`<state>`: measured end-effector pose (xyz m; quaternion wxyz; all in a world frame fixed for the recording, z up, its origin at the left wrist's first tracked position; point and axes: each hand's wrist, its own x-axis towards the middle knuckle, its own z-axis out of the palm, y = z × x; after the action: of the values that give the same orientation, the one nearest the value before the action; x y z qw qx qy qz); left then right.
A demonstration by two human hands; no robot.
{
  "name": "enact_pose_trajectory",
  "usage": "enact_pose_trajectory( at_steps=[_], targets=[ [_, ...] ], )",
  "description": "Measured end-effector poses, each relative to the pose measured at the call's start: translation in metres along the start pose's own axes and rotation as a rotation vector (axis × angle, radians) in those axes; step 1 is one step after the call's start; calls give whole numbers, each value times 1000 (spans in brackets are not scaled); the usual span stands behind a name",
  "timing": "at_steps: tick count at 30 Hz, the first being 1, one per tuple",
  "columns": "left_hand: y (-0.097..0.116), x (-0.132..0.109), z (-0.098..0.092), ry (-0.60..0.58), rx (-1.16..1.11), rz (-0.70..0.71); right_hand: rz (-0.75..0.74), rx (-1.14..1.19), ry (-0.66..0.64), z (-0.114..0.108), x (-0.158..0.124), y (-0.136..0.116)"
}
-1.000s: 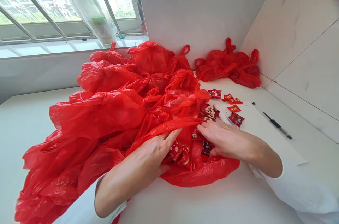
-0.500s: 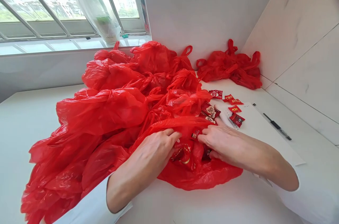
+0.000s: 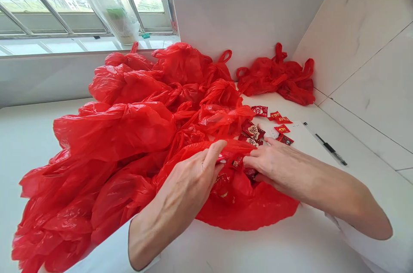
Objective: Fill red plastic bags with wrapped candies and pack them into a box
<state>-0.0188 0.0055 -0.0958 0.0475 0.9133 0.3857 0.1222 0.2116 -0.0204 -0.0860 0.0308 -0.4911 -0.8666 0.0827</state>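
Note:
A flat red plastic bag lies in front of me on the white counter, with small red candy packets showing through it. My left hand pinches the bag's upper rim between thumb and fingers. My right hand grips the same rim just to the right, fingers curled over it. More red candy packets lie loose on the counter just beyond my right hand.
A big heap of filled red bags covers the counter to the left and behind. A smaller pile of red bags sits in the back corner. A black pen lies on white paper at right. A window is at back left.
Both hands have drawn the bag's rim up and closer together. The left thumb now rises over the edge, and the camera has shifted slightly.

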Motion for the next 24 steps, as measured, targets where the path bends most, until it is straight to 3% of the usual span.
enact_pose_trajectory(
  at_steps=[3,8,13,16,20,24],
  targets=[
    [6,-4,1,-7,175,109,9,-50,-6,4,1,-1],
    [8,-7,-1,-137,390,278,119,-129,-52,3,2,-2],
    [-8,-29,15,-27,615,536,189,-130,-131,5,6,5],
    [-13,-38,24,-100,599,512,202,-102,-149,12,10,7],
    [-8,-36,22,-188,540,445,151,-100,-131,22,11,6],
    [-5,-32,16,-166,482,450,90,-140,-50,31,8,5]
  ],
)
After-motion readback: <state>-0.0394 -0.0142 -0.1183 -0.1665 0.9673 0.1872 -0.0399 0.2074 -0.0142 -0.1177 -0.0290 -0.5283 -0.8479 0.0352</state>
